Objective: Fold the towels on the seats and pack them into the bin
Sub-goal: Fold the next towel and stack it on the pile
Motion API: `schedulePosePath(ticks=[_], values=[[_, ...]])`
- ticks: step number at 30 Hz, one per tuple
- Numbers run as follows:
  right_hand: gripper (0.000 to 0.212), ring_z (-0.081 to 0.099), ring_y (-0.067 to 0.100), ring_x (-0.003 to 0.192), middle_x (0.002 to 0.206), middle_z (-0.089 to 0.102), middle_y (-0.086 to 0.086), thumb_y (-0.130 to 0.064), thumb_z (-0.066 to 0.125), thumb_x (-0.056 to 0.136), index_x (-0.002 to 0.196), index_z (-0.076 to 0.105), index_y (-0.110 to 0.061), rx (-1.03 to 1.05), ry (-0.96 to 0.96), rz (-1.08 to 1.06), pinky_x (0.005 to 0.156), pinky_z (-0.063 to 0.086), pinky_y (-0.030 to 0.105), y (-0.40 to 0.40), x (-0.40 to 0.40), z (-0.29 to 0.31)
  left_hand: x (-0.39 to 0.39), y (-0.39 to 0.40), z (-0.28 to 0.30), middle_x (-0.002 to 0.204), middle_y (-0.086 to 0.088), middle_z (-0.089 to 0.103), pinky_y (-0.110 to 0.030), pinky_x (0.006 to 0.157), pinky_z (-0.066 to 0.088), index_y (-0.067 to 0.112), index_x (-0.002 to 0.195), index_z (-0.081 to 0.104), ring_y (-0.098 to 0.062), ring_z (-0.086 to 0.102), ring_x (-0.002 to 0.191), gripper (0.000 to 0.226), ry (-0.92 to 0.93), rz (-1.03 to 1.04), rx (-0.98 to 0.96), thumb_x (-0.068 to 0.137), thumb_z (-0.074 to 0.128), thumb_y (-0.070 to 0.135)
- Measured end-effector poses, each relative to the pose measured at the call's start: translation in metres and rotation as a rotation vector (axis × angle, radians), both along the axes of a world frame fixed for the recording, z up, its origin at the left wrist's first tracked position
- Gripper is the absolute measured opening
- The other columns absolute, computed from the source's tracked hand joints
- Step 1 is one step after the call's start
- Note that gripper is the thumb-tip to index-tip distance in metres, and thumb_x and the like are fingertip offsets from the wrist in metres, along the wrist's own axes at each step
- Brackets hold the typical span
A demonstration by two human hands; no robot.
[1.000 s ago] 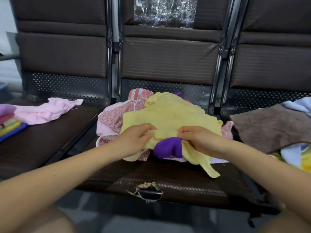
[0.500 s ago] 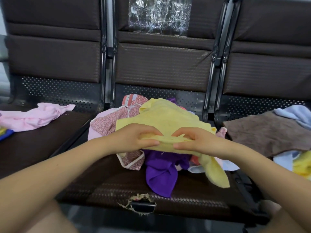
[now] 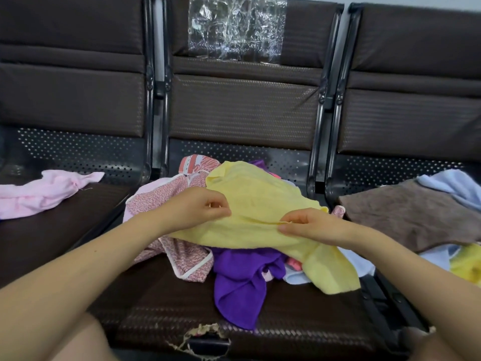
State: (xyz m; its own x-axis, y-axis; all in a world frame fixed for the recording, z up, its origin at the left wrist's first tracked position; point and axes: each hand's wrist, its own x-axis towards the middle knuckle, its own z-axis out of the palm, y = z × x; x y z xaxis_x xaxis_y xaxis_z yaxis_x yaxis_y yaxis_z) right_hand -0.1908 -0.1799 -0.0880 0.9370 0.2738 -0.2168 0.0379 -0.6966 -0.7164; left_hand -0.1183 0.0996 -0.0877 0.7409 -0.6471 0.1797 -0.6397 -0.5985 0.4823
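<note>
Both hands pinch the near edge of the yellow towel (image 3: 263, 204), left hand (image 3: 197, 208) and right hand (image 3: 309, 225) slightly apart, towel draped over a mixed pile on the middle seat (image 3: 161, 303), purple towel (image 3: 239, 280) beneath it.

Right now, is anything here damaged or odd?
Yes. The middle seat is torn at its front edge, with frayed material showing. Crumpled clear plastic also covers the top of its backrest. The towels lie in a loose pile.
</note>
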Motion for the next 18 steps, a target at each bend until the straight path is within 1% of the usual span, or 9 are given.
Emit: schedulePosePath(ticks=[2,5,8,10,12,14,15,17,18], values=[[0.022,0.060,0.004,0.088,0.094,0.069,-0.007,-0.043,0.062,0.089,0.095,0.072,-0.024,0.023,0.017,-0.008,0.085,0.048,0.026,-0.003,0.004,-0.002,0.003,-0.002,-0.001,0.090,0.021,0.066,-0.024,0.079,0.046,0.039,0.091,0.069,0.003,0.057,0.085,0.034,-0.044,-0.043,0.113,0.074,0.059,0.067],[0.015,0.060,-0.002,0.089,0.095,0.069,-0.014,-0.031,0.062,0.092,0.098,0.073,-0.023,0.085,0.018,-0.041,0.083,0.045,0.016,-0.013,0.009,-0.006,0.008,-0.011,-0.003,0.108,0.023,0.063,-0.020,0.091,0.043,0.032,0.113,0.068,0.008,0.051,0.098,0.052,-0.073,-0.088,0.189,0.078,0.052,0.067],[0.019,0.053,0.001,0.078,0.083,0.061,-0.007,-0.022,0.056,0.096,0.093,0.070,-0.008,0.046,-0.047,-0.060,0.077,0.042,0.020,-0.023,0.013,-0.009,0.013,-0.014,-0.005,0.100,0.030,0.061,-0.018,0.086,0.046,0.035,0.116,0.067,0.008,0.056,0.096,0.056,-0.027,-0.101,0.117,0.081,0.039,0.068],[0.030,0.042,0.003,0.061,0.068,0.045,-0.002,-0.020,0.054,0.097,0.076,0.056,0.001,0.021,-0.084,-0.097,0.062,0.036,0.018,-0.027,0.015,-0.009,0.015,-0.014,-0.008,0.095,0.037,0.057,-0.014,0.080,0.046,0.038,0.116,0.067,0.014,0.055,0.094,0.054,-0.012,-0.094,0.081,0.081,0.038,0.067],[0.039,0.036,0.008,0.057,0.066,0.036,0.003,-0.024,0.054,0.097,0.071,0.046,0.003,0.030,-0.119,-0.154,0.055,0.030,0.020,-0.029,0.019,-0.009,0.017,-0.014,-0.010,0.089,0.039,0.057,-0.015,0.070,0.043,0.037,0.115,0.068,0.015,0.055,0.083,0.049,-0.011,-0.005,-0.007,0.085,0.041,0.064],[0.038,0.042,0.013,0.065,0.071,0.044,0.006,-0.025,0.056,0.096,0.079,0.054,0.009,0.055,-0.169,-0.229,0.059,0.033,0.026,-0.035,0.025,-0.011,0.023,-0.013,-0.010,0.080,0.029,0.060,-0.021,0.064,0.038,0.031,0.106,0.072,0.004,0.056,0.073,0.029,-0.058,0.168,-0.082,0.094,0.050,0.045],[0.033,0.045,0.013,0.068,0.074,0.050,0.005,-0.023,0.057,0.095,0.084,0.060,0.007,0.061,-0.204,-0.270,0.061,0.035,0.027,-0.037,0.027,-0.011,0.026,-0.013,-0.009,0.076,0.021,0.061,-0.026,0.064,0.037,0.026,0.095,0.073,-0.003,0.056,0.073,0.024,-0.098,0.247,-0.089,0.096,0.051,0.035],[0.021,0.051,0.012,0.073,0.079,0.060,0.003,-0.019,0.059,0.095,0.088,0.067,-0.001,0.057,-0.254,-0.338,0.063,0.040,0.024,-0.038,0.032,-0.012,0.032,-0.013,-0.011,0.065,0.009,0.054,-0.033,0.059,0.032,0.018,0.068,0.058,-0.020,0.054,0.072,0.032,-0.151,0.357,-0.052,0.098,0.047,0.023],[0.016,0.053,0.012,0.074,0.081,0.062,0.001,-0.018,0.059,0.094,0.088,0.068,-0.006,0.036,-0.271,-0.367,0.063,0.041,0.022,-0.038,0.034,-0.015,0.035,-0.014,-0.013,0.062,0.006,0.048,-0.034,0.057,0.028,0.018,0.062,0.046,-0.023,0.050,0.070,0.036,-0.153,0.393,-0.036,0.098,0.044,0.020]])
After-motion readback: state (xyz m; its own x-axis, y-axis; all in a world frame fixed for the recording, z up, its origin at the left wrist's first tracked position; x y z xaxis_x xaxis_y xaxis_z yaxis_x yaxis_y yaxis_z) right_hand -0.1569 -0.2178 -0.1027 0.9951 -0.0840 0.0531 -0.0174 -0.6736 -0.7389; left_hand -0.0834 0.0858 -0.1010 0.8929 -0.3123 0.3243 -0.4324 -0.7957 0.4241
